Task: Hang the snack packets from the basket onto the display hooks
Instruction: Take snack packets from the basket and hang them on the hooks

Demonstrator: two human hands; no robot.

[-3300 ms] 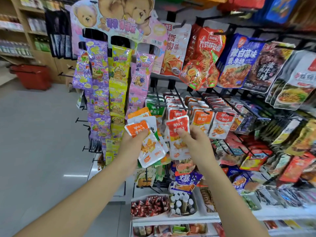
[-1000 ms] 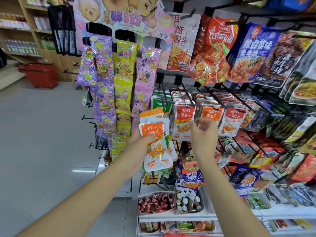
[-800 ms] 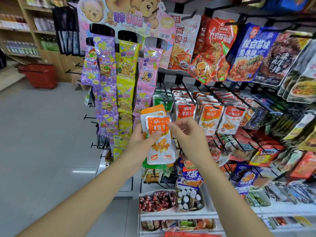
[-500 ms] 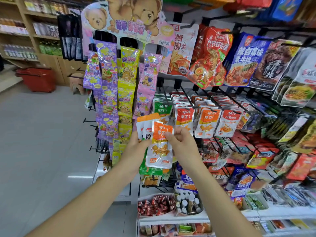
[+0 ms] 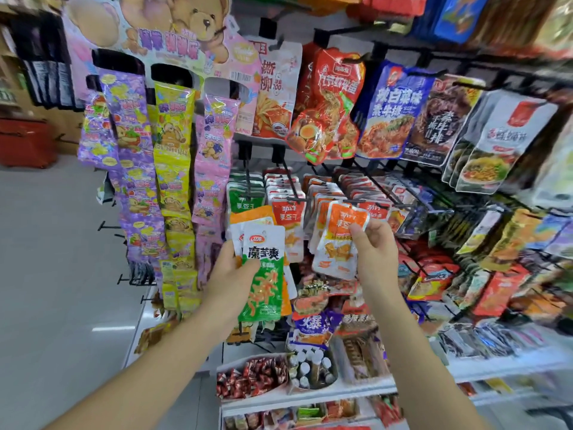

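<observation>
A shop aisle: a pale grey glossy floor (image 5: 52, 274) fills the left, with a red plastic shopping basket (image 5: 24, 141) at the far left by wooden shelving. The right is a rack of black wire display hooks (image 5: 286, 175) crowded with hanging packets, above a white shelf (image 5: 310, 394) of small tubs. Strips of purple, yellow and pink sachets (image 5: 173, 156) hang under a bear-printed card header (image 5: 173, 29).

The left hand (image 5: 231, 274) grips a fanned bundle of packets, a green-and-white foil packet (image 5: 265, 274) foremost, near and left of the hooks. The right hand (image 5: 376, 252) pinches an orange-and-white foil packet (image 5: 339, 240) by its upper right corner, its top against the front of a hung row of like packets.

Whether its hole sits on a hook cannot be told. The bundle's rear packets are mostly covered. The rack's right side is blurred, and the basket is cut by the frame edge.
</observation>
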